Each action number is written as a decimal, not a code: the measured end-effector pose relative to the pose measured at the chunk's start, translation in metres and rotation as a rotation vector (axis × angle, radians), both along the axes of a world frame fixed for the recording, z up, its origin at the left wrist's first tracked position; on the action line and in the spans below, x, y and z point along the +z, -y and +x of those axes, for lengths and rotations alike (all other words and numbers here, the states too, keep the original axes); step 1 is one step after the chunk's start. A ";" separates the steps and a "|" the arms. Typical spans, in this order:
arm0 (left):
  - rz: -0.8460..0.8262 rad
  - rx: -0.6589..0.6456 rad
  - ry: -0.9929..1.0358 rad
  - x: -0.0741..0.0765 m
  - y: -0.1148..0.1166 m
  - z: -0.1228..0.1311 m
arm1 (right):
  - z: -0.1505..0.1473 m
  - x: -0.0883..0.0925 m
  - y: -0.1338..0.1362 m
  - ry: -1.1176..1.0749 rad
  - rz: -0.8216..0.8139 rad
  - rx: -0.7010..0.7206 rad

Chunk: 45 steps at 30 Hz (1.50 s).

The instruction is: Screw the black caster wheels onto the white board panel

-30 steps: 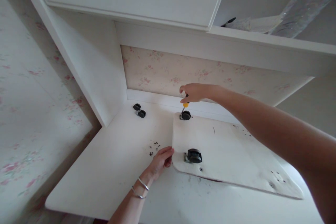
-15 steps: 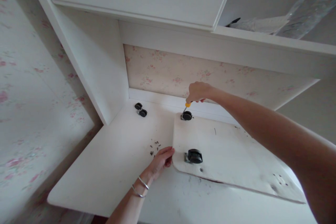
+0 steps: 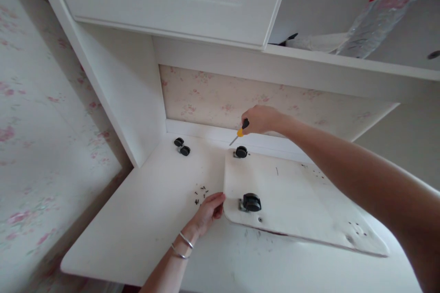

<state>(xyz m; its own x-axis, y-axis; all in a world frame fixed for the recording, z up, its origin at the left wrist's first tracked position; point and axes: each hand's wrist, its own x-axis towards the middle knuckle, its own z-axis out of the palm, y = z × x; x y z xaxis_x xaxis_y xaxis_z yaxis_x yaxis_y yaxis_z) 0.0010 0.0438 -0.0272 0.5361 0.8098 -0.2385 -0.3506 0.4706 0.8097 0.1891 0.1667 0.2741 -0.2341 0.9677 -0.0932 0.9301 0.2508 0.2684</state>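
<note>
Across the tabletop (image 3: 137, 219) lies a white board (image 3: 292, 197), long axis running left to right, right end angled nearer. The left hand (image 3: 206, 213) has its fingers curled against the board's left edge; whether they pinch it, I cannot tell. The right hand (image 3: 261, 118) has its fingers closed around a screwdriver (image 3: 239, 132), which slants down and left, tip near the board's far left corner.

Two slim silver bangles (image 3: 186, 239), left wrist (image 3: 191, 229), bare right forearm (image 3: 326, 153)
</note>
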 end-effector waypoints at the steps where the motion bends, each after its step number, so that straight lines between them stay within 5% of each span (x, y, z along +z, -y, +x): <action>1: -0.004 0.003 -0.002 0.000 0.001 0.000 | 0.003 0.002 0.007 0.005 0.053 0.011; 4: -0.007 0.020 -0.004 0.000 0.003 0.000 | 0.017 0.002 0.029 0.013 0.134 -0.015; 9: -0.002 0.048 -0.010 -0.001 0.001 0.000 | 0.042 -0.011 0.059 0.022 0.019 0.010; 15: -0.025 0.098 -0.095 0.004 0.013 -0.012 | 0.058 -0.031 0.061 0.020 0.033 -0.033; 23: 0.140 0.177 -0.480 0.018 0.048 -0.063 | 0.072 -0.045 0.039 -0.031 0.086 -0.064; 29: 0.259 0.243 -0.802 0.022 0.052 -0.085 | 0.076 -0.048 0.040 -0.101 0.091 -0.098; 39: 0.790 0.192 -1.357 0.002 0.034 -0.077 | 0.112 -0.061 0.062 -0.211 0.126 -0.161; 45: 0.820 0.146 -1.607 0.003 0.031 -0.059 | 0.124 -0.074 0.074 -0.228 0.100 -0.143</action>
